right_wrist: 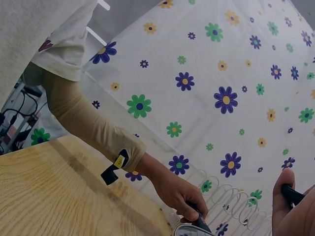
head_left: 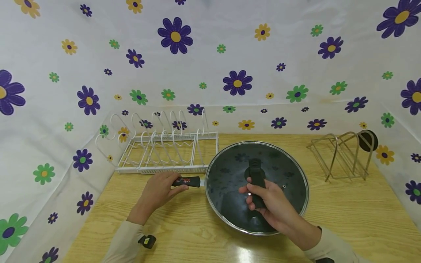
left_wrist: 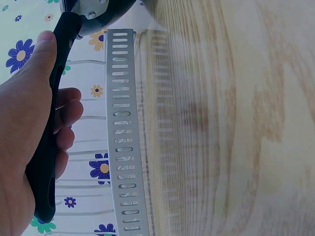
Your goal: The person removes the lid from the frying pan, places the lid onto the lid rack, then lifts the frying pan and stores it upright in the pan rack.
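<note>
A frying pan sits in front of me, covered by a glass lid with a steel rim. My left hand grips the pan's black handle, which points left. In the left wrist view the thumb lies along that handle and the fingers wrap beneath it. My right hand holds the lid's tall black handle, its thumb on the near side and fingers curled behind. The right wrist view catches only part of this hand at the lower right edge.
A white wire dish rack stands behind the left hand, close to the pan. Towards the back right is a gold wire rack, with a round black object at its far end. Flowered sheeting surrounds the wooden table.
</note>
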`<state>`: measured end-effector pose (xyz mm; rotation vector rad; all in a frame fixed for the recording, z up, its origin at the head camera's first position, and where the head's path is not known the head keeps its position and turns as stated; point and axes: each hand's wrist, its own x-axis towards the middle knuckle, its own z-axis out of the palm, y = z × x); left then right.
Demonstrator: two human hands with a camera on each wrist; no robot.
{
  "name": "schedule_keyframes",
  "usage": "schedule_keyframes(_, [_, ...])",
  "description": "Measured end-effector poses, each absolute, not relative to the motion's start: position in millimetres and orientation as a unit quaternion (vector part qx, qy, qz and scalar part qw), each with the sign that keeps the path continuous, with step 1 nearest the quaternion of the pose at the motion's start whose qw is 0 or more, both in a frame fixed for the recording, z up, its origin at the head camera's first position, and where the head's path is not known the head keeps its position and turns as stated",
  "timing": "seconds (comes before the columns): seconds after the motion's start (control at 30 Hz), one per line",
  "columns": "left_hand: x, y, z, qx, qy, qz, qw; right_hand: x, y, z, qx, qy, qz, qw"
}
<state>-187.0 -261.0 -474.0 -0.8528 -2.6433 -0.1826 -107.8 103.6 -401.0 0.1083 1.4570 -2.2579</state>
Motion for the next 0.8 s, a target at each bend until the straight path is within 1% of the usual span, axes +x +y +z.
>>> schedule_keyframes(0.37, [-186.8,-261.5,-472.2,-0.300,-0.937,-0.057,0.170,-106.6,106.1,-401.6,0.017,0.521,-0.820,0.235])
schedule_keyframes(0.8, [-188.1,-260.2,-471.9,-0.296,-0.936,-0.077,0.174,-105.3,105.2,-404.1,0.018,0.512,-0.829,0.226])
